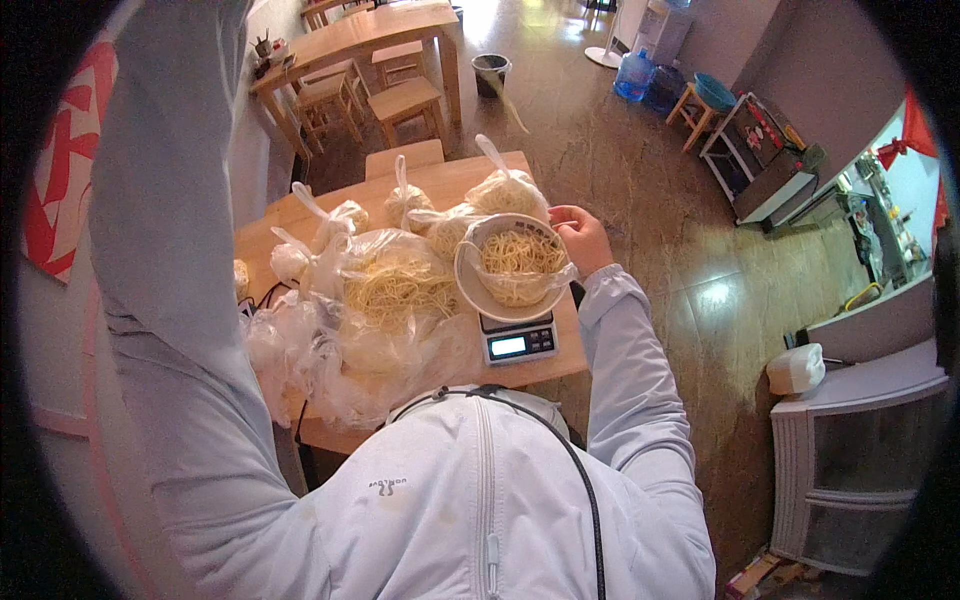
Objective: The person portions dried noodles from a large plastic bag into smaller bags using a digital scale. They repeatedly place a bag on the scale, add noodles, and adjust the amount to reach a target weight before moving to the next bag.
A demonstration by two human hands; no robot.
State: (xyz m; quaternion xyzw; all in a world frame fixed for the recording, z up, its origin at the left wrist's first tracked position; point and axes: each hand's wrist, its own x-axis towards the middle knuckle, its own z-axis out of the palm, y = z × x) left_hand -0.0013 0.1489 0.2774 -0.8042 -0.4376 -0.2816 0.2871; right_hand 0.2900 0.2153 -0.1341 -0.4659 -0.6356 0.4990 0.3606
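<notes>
My left hand is out of view; its sleeve (180, 247) reaches up past the top edge. My right hand (586, 238) is beside the right rim of a white bowl (471, 289), fingers curled. Whether it grips the rim or the plastic there cannot be made out. Noodles (521, 256) lie in the bowl inside a clear plastic bag (525, 286) that hangs over the rim. The bowl rests on a digital kitchen scale (519, 345) with a lit display. To its left, a heap of loose noodles (401, 289) lies in a large open plastic bag (382, 244).
Several tied bags of noodles (506, 193) line the far part of the wooden table (442, 171). Crumpled plastic bags (292, 349) lie at the near left. Beyond stand wooden stools (405, 101) and a black bin (490, 81). A drawer unit (847, 442) stands at right.
</notes>
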